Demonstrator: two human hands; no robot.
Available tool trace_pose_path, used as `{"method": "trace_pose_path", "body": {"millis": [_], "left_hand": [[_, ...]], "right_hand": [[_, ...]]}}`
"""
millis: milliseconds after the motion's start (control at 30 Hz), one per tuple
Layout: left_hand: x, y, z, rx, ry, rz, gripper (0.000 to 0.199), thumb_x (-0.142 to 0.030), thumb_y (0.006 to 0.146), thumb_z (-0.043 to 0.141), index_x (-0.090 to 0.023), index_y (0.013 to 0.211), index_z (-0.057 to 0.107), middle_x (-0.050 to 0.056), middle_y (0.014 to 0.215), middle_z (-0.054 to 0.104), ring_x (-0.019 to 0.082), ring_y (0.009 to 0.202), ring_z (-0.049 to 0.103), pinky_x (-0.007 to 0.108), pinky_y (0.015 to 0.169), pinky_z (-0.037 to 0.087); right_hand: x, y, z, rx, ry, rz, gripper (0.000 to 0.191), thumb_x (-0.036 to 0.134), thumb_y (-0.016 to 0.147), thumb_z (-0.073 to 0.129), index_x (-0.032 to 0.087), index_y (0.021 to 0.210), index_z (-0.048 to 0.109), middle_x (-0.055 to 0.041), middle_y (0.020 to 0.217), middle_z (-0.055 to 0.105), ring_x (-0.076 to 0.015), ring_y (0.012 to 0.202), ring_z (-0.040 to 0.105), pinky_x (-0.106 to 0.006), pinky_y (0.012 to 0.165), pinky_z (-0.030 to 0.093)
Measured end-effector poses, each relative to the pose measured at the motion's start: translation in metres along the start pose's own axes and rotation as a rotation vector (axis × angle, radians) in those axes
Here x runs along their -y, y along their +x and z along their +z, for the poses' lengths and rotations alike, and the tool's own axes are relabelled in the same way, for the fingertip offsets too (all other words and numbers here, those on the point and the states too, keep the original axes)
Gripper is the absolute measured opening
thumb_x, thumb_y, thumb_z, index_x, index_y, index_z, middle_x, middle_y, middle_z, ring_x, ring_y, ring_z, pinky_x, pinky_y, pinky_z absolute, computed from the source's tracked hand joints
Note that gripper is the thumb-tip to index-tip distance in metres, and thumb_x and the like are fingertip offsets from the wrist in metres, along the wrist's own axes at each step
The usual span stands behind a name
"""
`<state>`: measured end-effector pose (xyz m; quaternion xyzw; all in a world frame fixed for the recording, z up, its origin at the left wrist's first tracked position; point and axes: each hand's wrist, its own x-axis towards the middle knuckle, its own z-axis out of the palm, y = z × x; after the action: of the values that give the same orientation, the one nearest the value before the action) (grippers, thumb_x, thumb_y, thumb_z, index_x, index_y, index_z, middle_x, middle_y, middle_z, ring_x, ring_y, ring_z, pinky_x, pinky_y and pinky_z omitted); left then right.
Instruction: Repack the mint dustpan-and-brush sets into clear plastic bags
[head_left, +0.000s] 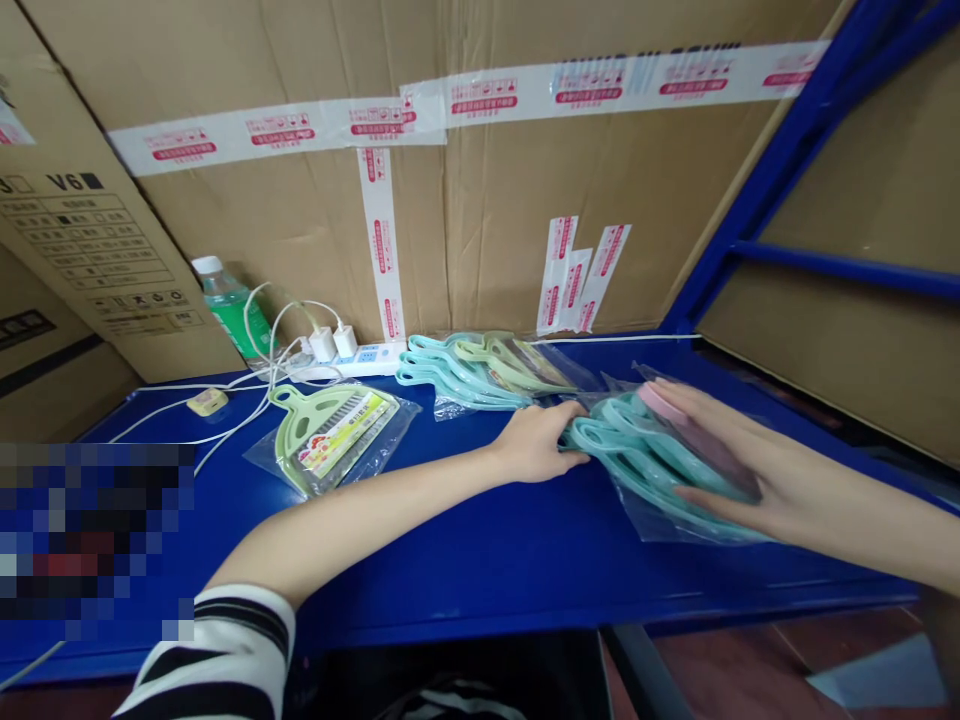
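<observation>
On the right part of the blue table lies a stack of teal dustpan-like items [637, 460] in clear plastic bags, with a pink one [664, 403] on top. My left hand [541, 442] is closed round the handle end of the teal stack. My right hand [731, 455] rests spread over the pink and teal items, thumb apart from the fingers. Behind my left hand lies another bagged pile, teal [450, 375] with green [517, 365] on top. A single bagged green dustpan with a brush and yellow label [345, 435] lies to the left.
A green-labelled bottle [240, 315] and a white power strip [382, 358] with chargers and cables stand at the back left. A small yellow block [207, 402] sits nearby. Cardboard [480, 230] backs the table [450, 560]; a blue metal frame [840, 268] rises at right.
</observation>
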<state>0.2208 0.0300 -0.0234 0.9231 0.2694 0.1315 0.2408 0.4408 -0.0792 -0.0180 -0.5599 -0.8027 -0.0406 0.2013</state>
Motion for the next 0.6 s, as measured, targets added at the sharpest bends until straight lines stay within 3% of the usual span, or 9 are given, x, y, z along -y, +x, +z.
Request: {"method": "trace_pose_path", "body": {"millis": [167, 300, 400, 467, 567, 600], "left_hand": [[-0.007, 0.013, 0.006, 0.043, 0.032, 0.004, 0.043, -0.024, 0.084, 0.067, -0.019, 0.123, 0.050, 0.006, 0.112, 0.070, 0.026, 0.106, 0.066, 0.033, 0.088, 0.051], [-0.001, 0.006, -0.006, 0.088, 0.120, 0.074, 0.052, -0.025, 0.082, 0.070, -0.014, 0.126, 0.045, 0.012, 0.114, 0.069, 0.027, 0.106, 0.066, 0.036, 0.088, 0.051], [0.011, -0.015, -0.040, 0.044, 0.203, 0.203, 0.056, -0.029, 0.081, 0.071, -0.012, 0.128, 0.045, 0.016, 0.120, 0.065, 0.028, 0.112, 0.062, 0.038, 0.092, 0.049], [0.026, -0.031, -0.076, -0.102, 0.275, 0.194, 0.043, -0.027, 0.086, 0.064, -0.014, 0.124, 0.049, 0.014, 0.123, 0.064, 0.025, 0.116, 0.060, 0.038, 0.098, 0.046], [0.060, -0.049, -0.129, -0.381, 0.454, -0.110, 0.038, -0.009, 0.081, 0.057, -0.013, 0.118, 0.053, 0.013, 0.119, 0.064, 0.026, 0.115, 0.059, 0.038, 0.098, 0.044], [0.072, -0.053, -0.141, -0.395, 0.477, -0.222, 0.044, -0.009, 0.076, 0.061, -0.013, 0.120, 0.052, 0.014, 0.120, 0.064, 0.027, 0.114, 0.059, 0.038, 0.097, 0.044]], "right_hand": [[-0.005, 0.008, 0.000, -0.007, -0.062, 0.014, 0.074, 0.060, 0.085, 0.047, 0.014, 0.143, 0.046, -0.0207, 0.146, 0.045, -0.0378, 0.134, 0.042, -0.056, 0.109, 0.033], [-0.002, 0.007, 0.008, -0.018, 0.083, 0.091, 0.076, 0.061, 0.086, 0.046, 0.022, 0.149, 0.034, -0.0141, 0.153, 0.039, -0.0335, 0.136, 0.040, -0.052, 0.112, 0.031], [0.001, 0.004, 0.008, -0.022, 0.094, 0.124, 0.079, 0.066, 0.083, 0.048, 0.026, 0.150, 0.033, -0.0119, 0.155, 0.036, -0.0355, 0.136, 0.040, -0.053, 0.110, 0.035], [0.006, 0.006, 0.002, -0.067, 0.022, 0.123, 0.083, 0.070, 0.082, 0.046, 0.024, 0.149, 0.035, -0.0141, 0.153, 0.038, -0.0379, 0.137, 0.036, -0.054, 0.109, 0.038], [0.025, 0.022, -0.011, -0.178, -0.091, 0.074, 0.088, 0.072, 0.083, 0.042, 0.017, 0.151, 0.031, -0.0188, 0.152, 0.038, -0.0384, 0.139, 0.033, -0.055, 0.109, 0.039], [0.033, 0.031, -0.015, -0.218, -0.111, 0.051, 0.086, 0.070, 0.086, 0.040, 0.015, 0.151, 0.030, -0.0195, 0.152, 0.037, -0.0378, 0.139, 0.034, -0.055, 0.109, 0.039]]}}
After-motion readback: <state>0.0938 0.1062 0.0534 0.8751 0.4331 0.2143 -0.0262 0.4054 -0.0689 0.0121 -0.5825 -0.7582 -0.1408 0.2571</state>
